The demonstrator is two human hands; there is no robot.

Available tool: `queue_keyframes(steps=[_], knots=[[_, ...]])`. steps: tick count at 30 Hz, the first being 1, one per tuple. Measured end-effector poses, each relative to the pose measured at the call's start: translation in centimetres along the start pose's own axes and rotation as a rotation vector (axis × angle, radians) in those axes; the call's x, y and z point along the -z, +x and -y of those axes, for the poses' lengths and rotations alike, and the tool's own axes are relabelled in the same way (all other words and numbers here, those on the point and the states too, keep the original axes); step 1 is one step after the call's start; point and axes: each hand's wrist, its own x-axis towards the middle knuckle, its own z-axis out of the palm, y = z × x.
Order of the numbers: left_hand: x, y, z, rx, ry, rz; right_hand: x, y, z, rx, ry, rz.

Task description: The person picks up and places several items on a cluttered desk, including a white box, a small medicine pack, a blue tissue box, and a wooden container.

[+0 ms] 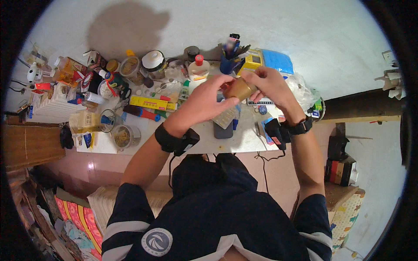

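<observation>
A gold-brown cylindrical container [241, 91] is held in the air above the table, tilted, between both hands. My left hand [207, 101] is wrapped around its left part, with the thumb along the lower edge. At the right, upper end, my right hand [270, 84] has its fingers closed on the container; whether that end is a lid cannot be told. A reddish patch shows by the left fingertips. Below the hands, a blister pack [224, 118] lies across a dark flat phone-like device [223, 131].
A white bottle with a red cap [198, 72], a blue pen cup [226, 64] and a yellow box [250, 61] stand behind the hands. To the left are a long yellow carton [148, 102], a red-and-blue-handled tool [143, 113] and a clear jar [123, 136]. Cables hang from both wrists.
</observation>
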Motion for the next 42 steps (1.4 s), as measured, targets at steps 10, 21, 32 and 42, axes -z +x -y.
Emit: queue_keyframes(steps=[10, 21, 32, 42], knots=[[-1.3, -1.1, 1.0, -0.133, 0.161, -0.129, -1.6, -2.7, 0.4, 0.343, -0.494, -0.07], [-0.7, -2.1, 0.5, -0.14, 0.151, -0.06, -0.2, -4.0, 0.4, 0.785, -0.623, 0.178], [-0.2, -2.2, 0.0, -0.153, 0.209, -0.011, -0.3, -4.4, -1.4, 0.617, -0.493, 0.115], [-1.3, -2.5, -0.9, -0.212, 0.383, -0.273, -0.6, -4.7, -2.5, 0.349, -0.179, 0.104]])
